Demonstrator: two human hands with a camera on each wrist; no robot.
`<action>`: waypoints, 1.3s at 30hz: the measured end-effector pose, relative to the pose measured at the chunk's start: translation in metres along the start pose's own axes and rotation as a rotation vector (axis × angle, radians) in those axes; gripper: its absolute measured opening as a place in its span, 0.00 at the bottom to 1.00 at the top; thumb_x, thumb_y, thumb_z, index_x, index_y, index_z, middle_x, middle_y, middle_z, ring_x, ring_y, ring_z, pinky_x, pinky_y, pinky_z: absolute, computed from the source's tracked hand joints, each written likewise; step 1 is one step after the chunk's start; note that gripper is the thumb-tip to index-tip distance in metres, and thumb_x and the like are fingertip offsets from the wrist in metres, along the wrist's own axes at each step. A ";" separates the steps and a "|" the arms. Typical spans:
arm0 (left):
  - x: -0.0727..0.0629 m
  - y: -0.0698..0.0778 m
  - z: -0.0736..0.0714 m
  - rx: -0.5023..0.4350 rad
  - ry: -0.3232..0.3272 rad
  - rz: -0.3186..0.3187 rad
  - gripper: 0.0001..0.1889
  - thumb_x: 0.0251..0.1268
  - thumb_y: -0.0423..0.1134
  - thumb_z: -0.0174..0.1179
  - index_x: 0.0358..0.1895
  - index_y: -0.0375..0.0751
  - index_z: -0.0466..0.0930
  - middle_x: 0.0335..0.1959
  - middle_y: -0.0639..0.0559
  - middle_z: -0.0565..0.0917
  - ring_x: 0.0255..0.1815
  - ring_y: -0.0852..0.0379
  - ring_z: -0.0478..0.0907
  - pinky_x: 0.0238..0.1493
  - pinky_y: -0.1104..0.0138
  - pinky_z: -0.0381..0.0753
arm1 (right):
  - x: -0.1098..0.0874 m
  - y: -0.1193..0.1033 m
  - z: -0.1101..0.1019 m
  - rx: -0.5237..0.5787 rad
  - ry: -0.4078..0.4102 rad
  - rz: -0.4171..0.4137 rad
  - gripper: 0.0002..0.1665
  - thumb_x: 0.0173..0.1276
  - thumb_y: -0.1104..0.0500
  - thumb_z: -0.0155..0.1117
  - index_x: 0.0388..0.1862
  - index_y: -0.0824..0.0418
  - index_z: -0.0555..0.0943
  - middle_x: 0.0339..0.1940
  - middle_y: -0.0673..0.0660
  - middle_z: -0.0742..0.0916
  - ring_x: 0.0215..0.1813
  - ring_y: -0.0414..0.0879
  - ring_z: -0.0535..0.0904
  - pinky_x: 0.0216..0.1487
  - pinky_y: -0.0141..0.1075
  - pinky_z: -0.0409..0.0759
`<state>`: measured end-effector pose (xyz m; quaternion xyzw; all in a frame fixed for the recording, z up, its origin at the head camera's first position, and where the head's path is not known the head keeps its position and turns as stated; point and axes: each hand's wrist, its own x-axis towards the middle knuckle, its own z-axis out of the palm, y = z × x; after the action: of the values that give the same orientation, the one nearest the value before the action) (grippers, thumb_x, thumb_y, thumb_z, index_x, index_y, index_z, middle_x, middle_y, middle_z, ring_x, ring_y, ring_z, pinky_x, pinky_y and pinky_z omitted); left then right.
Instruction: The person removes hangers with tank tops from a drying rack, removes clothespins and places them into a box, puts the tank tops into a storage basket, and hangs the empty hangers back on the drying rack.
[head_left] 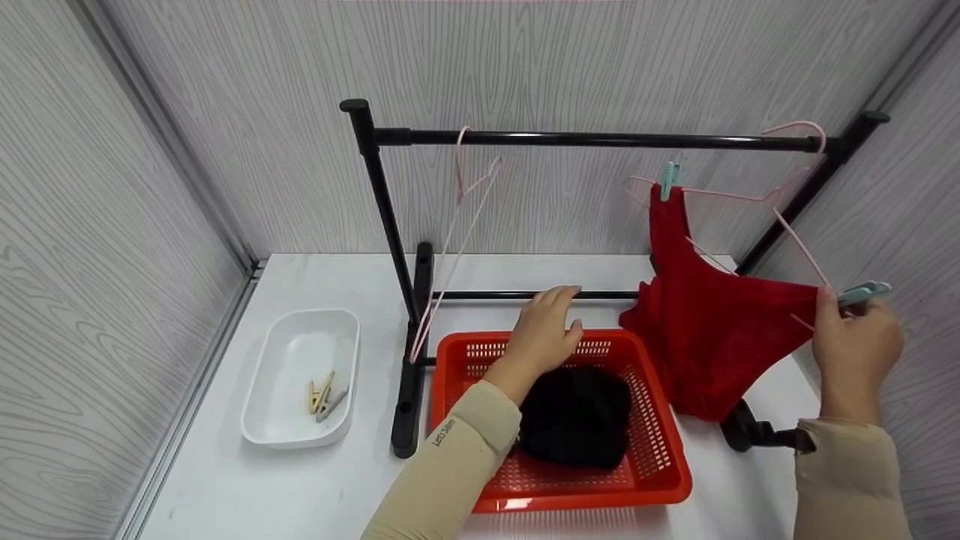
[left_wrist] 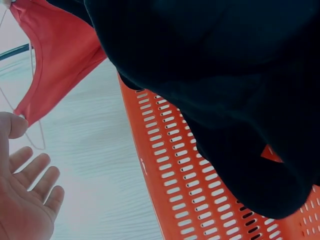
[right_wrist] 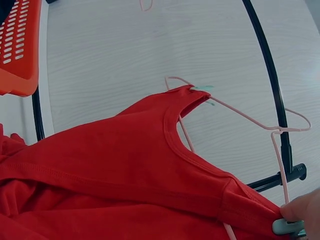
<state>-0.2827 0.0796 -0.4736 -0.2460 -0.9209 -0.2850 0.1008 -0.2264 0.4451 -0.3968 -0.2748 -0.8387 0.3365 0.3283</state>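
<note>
At the right, a red sleeveless top (head_left: 720,322) hangs from a pink wire hanger (head_left: 727,195) hooked on the black rack bar. One strap is fastened to it by a mint-green clothespin (head_left: 670,180). My right hand (head_left: 859,352) pinches a second mint-green clothespin (right_wrist: 286,227) at the other strap, the thumb against the red cloth; its other fingers are partly hidden. My left hand (head_left: 544,330) holds nothing, fingers apart, above the red plastic basket (head_left: 562,499). A dark bunched cloth (head_left: 577,420) lies in that basket.
The black rack (head_left: 600,139) stands behind the basket, its feet on the white table. Another pink wire hanger (head_left: 461,217) hangs bare at the bar's left end. A white tray (head_left: 300,337) with a few clothespins (head_left: 324,396) sits at the left. Wood-patterned panels enclose the table.
</note>
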 end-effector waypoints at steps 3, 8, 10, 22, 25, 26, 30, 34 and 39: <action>0.002 0.001 0.000 0.013 -0.009 -0.014 0.28 0.74 0.43 0.54 0.74 0.43 0.65 0.71 0.49 0.72 0.72 0.50 0.66 0.73 0.58 0.62 | -0.003 -0.004 0.000 0.010 -0.017 0.003 0.21 0.68 0.44 0.63 0.37 0.63 0.80 0.29 0.43 0.77 0.34 0.32 0.68 0.39 0.28 0.65; 0.006 0.002 -0.001 0.015 -0.045 -0.027 0.30 0.74 0.44 0.53 0.76 0.42 0.61 0.72 0.48 0.70 0.73 0.50 0.65 0.74 0.59 0.60 | -0.007 -0.009 0.001 0.035 -0.048 -0.009 0.22 0.68 0.44 0.64 0.39 0.65 0.81 0.30 0.44 0.78 0.36 0.35 0.70 0.39 0.28 0.66; 0.008 0.003 -0.002 0.011 -0.064 -0.022 0.30 0.75 0.44 0.53 0.76 0.42 0.60 0.73 0.48 0.69 0.73 0.50 0.64 0.74 0.59 0.59 | -0.010 -0.010 0.003 0.034 -0.041 -0.033 0.22 0.68 0.45 0.64 0.38 0.65 0.81 0.29 0.45 0.78 0.36 0.37 0.71 0.39 0.29 0.66; 0.017 0.009 -0.001 -0.064 -0.198 -0.024 0.34 0.77 0.47 0.51 0.80 0.43 0.49 0.79 0.48 0.58 0.78 0.48 0.54 0.76 0.55 0.54 | -0.021 -0.016 0.007 0.055 -0.046 -0.104 0.23 0.66 0.46 0.67 0.36 0.67 0.82 0.29 0.49 0.77 0.32 0.37 0.68 0.36 0.32 0.64; 0.020 0.010 0.001 -0.090 -0.230 -0.037 0.36 0.78 0.48 0.50 0.81 0.44 0.46 0.80 0.48 0.55 0.79 0.48 0.52 0.76 0.52 0.53 | -0.024 -0.017 0.008 0.064 -0.044 -0.132 0.23 0.66 0.46 0.67 0.37 0.68 0.83 0.27 0.48 0.77 0.31 0.38 0.68 0.35 0.33 0.64; 0.020 0.010 0.001 -0.102 -0.234 -0.040 0.36 0.78 0.48 0.49 0.81 0.44 0.45 0.80 0.48 0.54 0.79 0.48 0.52 0.76 0.52 0.53 | -0.025 -0.018 0.008 0.070 -0.043 -0.144 0.23 0.66 0.47 0.68 0.36 0.69 0.83 0.26 0.48 0.76 0.31 0.38 0.68 0.34 0.33 0.63; 0.023 0.009 0.004 -0.155 -0.245 -0.058 0.37 0.78 0.49 0.49 0.81 0.44 0.43 0.81 0.47 0.53 0.79 0.47 0.51 0.76 0.50 0.52 | -0.030 -0.021 0.009 0.099 -0.042 -0.183 0.22 0.66 0.48 0.68 0.35 0.69 0.83 0.24 0.45 0.76 0.30 0.39 0.68 0.33 0.33 0.63; 0.025 0.007 0.008 -0.204 -0.245 -0.093 0.38 0.78 0.49 0.50 0.81 0.43 0.42 0.81 0.47 0.52 0.79 0.47 0.51 0.76 0.50 0.52 | -0.034 -0.025 0.008 0.123 -0.028 -0.245 0.20 0.65 0.50 0.69 0.33 0.69 0.82 0.24 0.48 0.76 0.28 0.39 0.67 0.32 0.33 0.62; 0.029 0.006 0.014 -0.275 -0.227 -0.133 0.39 0.77 0.48 0.51 0.81 0.41 0.41 0.81 0.46 0.52 0.79 0.46 0.51 0.76 0.50 0.53 | -0.038 -0.026 0.008 0.119 -0.031 -0.299 0.21 0.66 0.50 0.68 0.34 0.70 0.82 0.25 0.54 0.77 0.27 0.41 0.64 0.31 0.34 0.60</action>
<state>-0.3052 0.1037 -0.4722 -0.2266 -0.8930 -0.3845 -0.0576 -0.2150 0.4001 -0.3959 -0.1216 -0.8538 0.3372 0.3774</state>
